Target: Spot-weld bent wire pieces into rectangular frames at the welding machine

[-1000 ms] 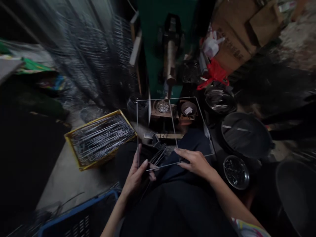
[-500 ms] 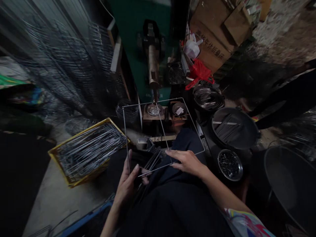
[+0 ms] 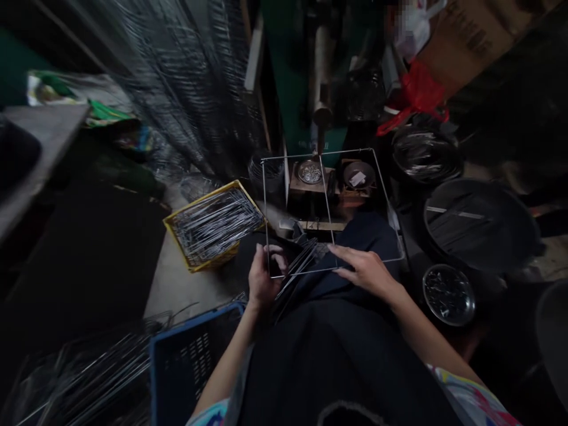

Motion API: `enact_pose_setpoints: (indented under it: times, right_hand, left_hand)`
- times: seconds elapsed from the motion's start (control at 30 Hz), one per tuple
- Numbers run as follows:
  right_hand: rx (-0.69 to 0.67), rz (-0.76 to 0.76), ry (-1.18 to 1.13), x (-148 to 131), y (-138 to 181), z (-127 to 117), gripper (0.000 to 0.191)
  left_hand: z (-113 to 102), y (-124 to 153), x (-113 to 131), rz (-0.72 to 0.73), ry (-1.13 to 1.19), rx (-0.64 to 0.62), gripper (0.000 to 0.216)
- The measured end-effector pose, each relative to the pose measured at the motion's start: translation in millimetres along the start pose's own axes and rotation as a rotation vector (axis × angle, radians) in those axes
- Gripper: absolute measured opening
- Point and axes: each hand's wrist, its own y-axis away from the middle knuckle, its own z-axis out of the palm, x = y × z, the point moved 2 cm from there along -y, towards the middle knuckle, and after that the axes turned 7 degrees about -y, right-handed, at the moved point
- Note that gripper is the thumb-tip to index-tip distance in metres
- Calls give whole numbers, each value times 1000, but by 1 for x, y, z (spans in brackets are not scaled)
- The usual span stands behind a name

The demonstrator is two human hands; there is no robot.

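A rectangular metal wire frame with one bar across its middle is held tilted over my lap. At its near left corner, my left hand has its thumb and curled fingers around the wire. My right hand pinches the near end of the middle bar, where it meets the near side; the thumb and fingers lie either side of the wire. Between the hands, several loose metal rods lie slanted across the dark apron. The frame's far edge reaches in front of the machine's rod-shaped head.
On the left stands a yellow crate of metal rods, with a blue crate nearer. Small dishes, one with metal bits, sit beneath the machine. Rightward are a bowl of small parts, a large dark pan and a red bag.
The view has swung left, showing more of the blue crate. My left hand has closed in at the near left corner, where the near wire's end now meets the side wire.
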Motion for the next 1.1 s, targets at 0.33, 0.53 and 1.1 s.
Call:
enact_pose_setpoints:
  times: [0.33, 0.53, 1.1]
  right_hand:
    - [16, 11, 34, -3, -2, 3, 71]
    - [-7, 29, 22, -3, -3, 4, 70]
    - [-11, 47, 4, -9, -4, 3, 68]
  left_hand:
    - [12, -8, 0, 92, 66, 78, 33]
    - [13, -7, 3, 87, 58, 95, 32]
    - [10, -4, 6, 165, -183, 122, 30]
